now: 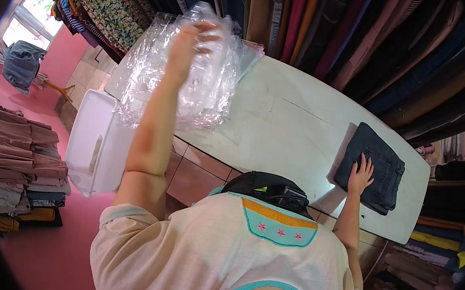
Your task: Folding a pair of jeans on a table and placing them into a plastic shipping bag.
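My left hand (193, 47) is reached out over a heap of clear plastic bags (217, 89) on the left of the white table (286, 108). The hand is blurred and its fingers look spread. Some of the plastic stands up around the fingertips, and whether they pinch it is not plain. On the right, a folded pair of dark jeans (380, 180) lies flat on the table. My right hand (361, 176) rests palm down on its near left side, fingers apart, without gripping.
Hanging trousers (299, 21) line the far table edge. A white plastic bin (86, 139) stands at the table's left. Beyond it hang brown garments (26, 146) and a denim hat (22, 64). Folded clothes (431, 264) are stacked at the right. A black bag (266, 190) sits at my waist.
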### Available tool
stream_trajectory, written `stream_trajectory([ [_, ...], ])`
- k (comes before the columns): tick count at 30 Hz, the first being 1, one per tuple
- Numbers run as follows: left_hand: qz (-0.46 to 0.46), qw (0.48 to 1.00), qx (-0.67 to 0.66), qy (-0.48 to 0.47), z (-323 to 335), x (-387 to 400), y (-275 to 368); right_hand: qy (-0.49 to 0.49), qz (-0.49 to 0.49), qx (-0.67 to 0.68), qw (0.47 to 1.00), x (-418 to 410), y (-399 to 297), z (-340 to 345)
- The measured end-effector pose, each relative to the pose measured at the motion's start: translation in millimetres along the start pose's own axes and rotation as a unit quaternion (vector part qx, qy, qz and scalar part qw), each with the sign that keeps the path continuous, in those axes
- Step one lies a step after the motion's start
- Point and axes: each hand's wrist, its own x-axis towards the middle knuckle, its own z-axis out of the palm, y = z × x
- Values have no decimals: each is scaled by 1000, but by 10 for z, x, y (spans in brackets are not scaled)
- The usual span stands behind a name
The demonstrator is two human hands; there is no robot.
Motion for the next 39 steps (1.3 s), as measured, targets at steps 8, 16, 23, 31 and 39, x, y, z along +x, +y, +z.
stream_trajectory([
  [8, -87, 937, 131, -311, 1776, -1155, -1199, 9, -13, 9, 1000, 14, -13, 10],
  [16, 93, 883, 296, -351, 1537, -1350, -1440, 19, -22, 30, 999, -13, 51, 38],
  [23, 64, 773, 552, -305, 1200, -1672, -1987, 67, 20, 123, 990, -130, -295, -150],
  [31, -18, 778, 473, -413, 1477, -1789, -1687, -12, -100, 19, 995, -207, -106, -96],
  [39, 143, 831, 389, -370, 1186, -1763, -1908, 139, 16, -17, 990, 217, 316, -414],
])
